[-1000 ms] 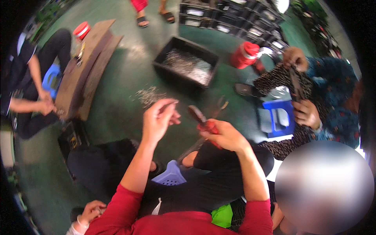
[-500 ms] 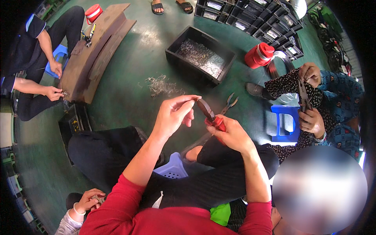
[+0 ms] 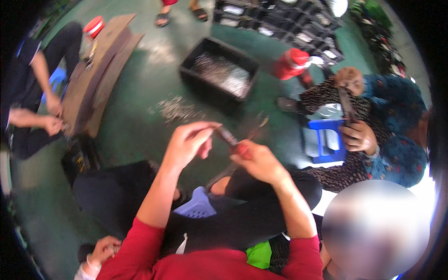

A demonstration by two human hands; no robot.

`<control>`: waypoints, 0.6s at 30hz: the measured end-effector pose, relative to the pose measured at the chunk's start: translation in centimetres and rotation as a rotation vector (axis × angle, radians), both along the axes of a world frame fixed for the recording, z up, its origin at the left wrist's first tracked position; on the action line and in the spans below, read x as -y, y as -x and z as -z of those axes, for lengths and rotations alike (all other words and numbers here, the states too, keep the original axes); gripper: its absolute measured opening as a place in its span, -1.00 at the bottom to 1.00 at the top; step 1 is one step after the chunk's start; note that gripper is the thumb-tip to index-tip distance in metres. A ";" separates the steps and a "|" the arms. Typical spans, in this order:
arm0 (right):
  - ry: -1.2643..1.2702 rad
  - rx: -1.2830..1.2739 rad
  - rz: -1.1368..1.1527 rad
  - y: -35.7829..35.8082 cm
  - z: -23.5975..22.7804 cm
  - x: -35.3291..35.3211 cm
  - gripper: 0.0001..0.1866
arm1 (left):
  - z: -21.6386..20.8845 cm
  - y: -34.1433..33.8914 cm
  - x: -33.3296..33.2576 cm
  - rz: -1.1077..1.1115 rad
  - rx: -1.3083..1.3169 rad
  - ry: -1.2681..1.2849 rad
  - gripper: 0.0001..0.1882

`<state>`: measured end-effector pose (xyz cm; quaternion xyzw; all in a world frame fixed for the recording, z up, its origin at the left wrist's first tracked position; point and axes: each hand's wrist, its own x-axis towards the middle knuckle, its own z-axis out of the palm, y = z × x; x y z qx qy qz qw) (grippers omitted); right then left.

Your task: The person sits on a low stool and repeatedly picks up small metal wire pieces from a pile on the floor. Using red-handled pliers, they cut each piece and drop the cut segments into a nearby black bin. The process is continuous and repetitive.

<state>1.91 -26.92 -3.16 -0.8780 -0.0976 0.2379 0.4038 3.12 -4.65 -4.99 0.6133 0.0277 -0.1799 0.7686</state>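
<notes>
In front of my lap, my right hand is wrapped round the red handles of a pair of pliers. Their dark jaws point up and to the left. At the jaw tip my left hand pinches thumb and index finger together, the other fingers curled loosely. Whatever lies in that pinch is too small and blurred to make out. Beyond both hands, a loose heap of thin metal pieces lies on the green floor. Another hand tool, blurred, rests on the floor just past my right hand.
A black crate holding many metal pieces stands ahead. A red jug and stacked black crates are farther right. Co-workers sit left and right, one by a blue stool, another by a brown metal beam. One hand shows lower left.
The whole view has shifted, so most things sit farther left and the picture is more blurred. My hands keep nearly the same pose, pliers still in the right and the left pinching at the tip.
</notes>
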 end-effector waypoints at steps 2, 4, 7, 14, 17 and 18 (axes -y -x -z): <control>-0.065 0.050 0.028 0.1 0.6 0.1 -0.60 | -0.1 -0.1 0.1 0.069 0.030 -0.061 -0.72; 0.012 0.085 -0.024 0.0 1.1 0.5 -0.52 | -0.3 -0.1 0.3 0.136 0.045 -0.115 -0.72; 0.079 0.195 -0.051 0.3 2.0 0.9 -0.57 | -0.1 -0.2 0.2 0.205 0.056 -0.150 -0.71; 0.174 0.102 0.007 0.4 4.5 1.1 -0.71 | 1.8 0.0 0.5 0.215 0.080 -0.259 -0.75; 0.214 0.129 0.040 0.5 4.9 0.8 -0.74 | 2.5 0.2 1.1 0.175 0.088 -0.252 -0.76; 0.230 0.129 0.050 0.6 4.9 0.6 -0.74 | 2.7 0.3 1.2 0.157 0.091 -0.244 -0.77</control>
